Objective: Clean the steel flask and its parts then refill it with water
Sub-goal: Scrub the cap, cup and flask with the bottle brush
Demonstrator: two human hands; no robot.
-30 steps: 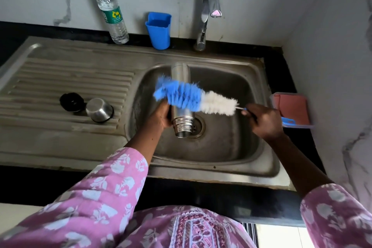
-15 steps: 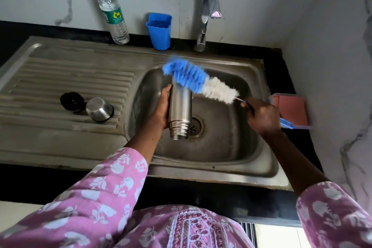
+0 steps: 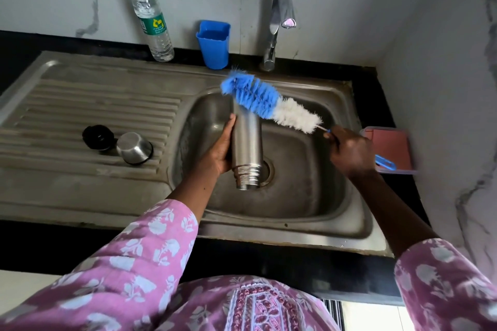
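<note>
Brush lifted since a second ago, now scrubbing flask base; left hand grips flask, right hand grips brush handle; exterior cleaning underway.

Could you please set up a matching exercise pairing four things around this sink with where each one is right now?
Things:
1. flask
2. bottle brush
3. steel cup
4. blue tumbler

Places:
A. upside down on the draining board
B. by the wall beside the tap
C. in the left hand, over the basin
D. in the right hand

Pairs: 1-C, 2-D, 3-A, 4-B
</note>
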